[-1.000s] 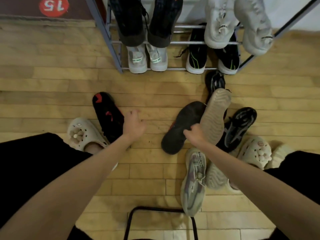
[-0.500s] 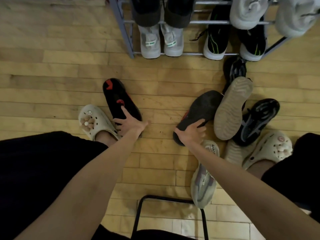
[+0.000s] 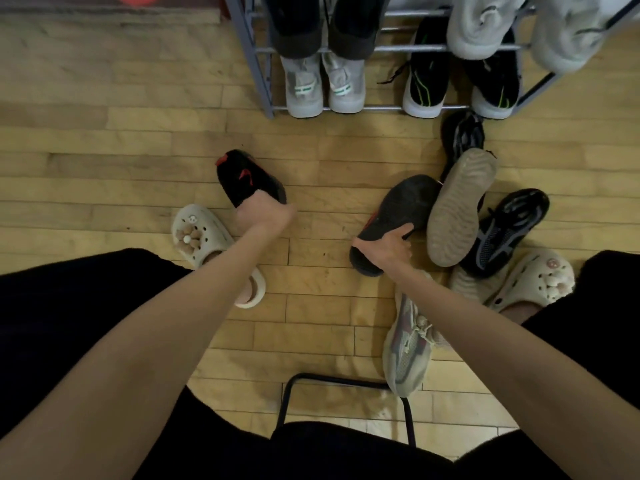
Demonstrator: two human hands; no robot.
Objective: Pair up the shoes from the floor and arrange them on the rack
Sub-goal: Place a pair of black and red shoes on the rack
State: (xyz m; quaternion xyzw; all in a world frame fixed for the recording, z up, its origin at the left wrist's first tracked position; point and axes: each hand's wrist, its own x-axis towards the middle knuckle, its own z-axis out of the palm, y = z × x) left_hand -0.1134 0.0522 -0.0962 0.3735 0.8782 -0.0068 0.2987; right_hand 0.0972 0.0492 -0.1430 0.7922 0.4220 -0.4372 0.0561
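On the wooden floor, left hand [image 3: 265,213] is gripping the heel of a black shoe with red marks [image 3: 244,178], fingers hidden. Right hand [image 3: 386,249] is grasping an overturned black shoe [image 3: 398,216], leaning against a tan-soled shoe [image 3: 459,206]. Grey metal rack [image 3: 251,64] is cut off above; no writing is showing legibly.

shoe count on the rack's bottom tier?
4. On the rack, a grey pair sits at the left and a black pair with green stripes at the right. The upper-tier shoes overlap them, so anything further back would be hidden.
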